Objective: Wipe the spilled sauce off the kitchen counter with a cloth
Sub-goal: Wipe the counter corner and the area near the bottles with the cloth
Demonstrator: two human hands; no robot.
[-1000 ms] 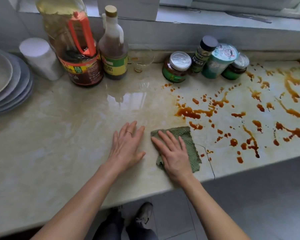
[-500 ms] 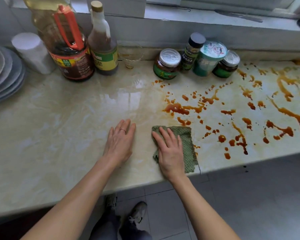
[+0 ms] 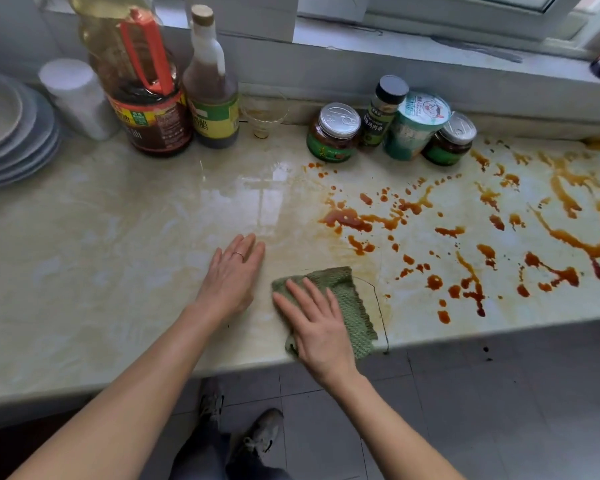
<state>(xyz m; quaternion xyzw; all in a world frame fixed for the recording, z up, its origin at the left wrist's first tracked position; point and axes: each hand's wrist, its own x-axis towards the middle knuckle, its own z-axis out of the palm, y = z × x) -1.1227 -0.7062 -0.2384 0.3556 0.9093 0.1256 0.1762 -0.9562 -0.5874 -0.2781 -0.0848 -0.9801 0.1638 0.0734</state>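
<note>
The green knitted square cloth (image 3: 355, 306) is lying flat on the pale marble-patterned stone counter (image 3: 101, 254), close to its front edge and just left of the mess. The right hand (image 3: 317, 327) is pressing down on it with straight, slightly spread fingers, gripping nothing. The left hand (image 3: 231, 280) is resting palm-down on bare counter just beside the cloth, fingers straight and close together and a thin ring (image 3: 238, 254) showing on one of them. The brown-orange spilled sauce (image 3: 347, 218) is lying beyond and to the right of the cloth in pools, streaks and drops, so most of the job looks undone. To do the stroke well, the person should be leaning weight through the whole palm, sweeping right into the nearest pool and drawing the sauce inward, not toward the front edge where it could drip. Refolding to a clean face once the cloth is soaked would help. Short strokes are wise near the green-labelled glass jars with silver lids (image 3: 335, 133) standing at the back. The underside of the cloth is hidden, so how loaded it is cannot be judged. A thin dark line (image 3: 378, 306) is curving off the cloth's right side, thread or crack, I cannot tell which. The spill is running past the right edge, and the stack of grey plates (image 3: 21, 133) is being cut off on the left.
</note>
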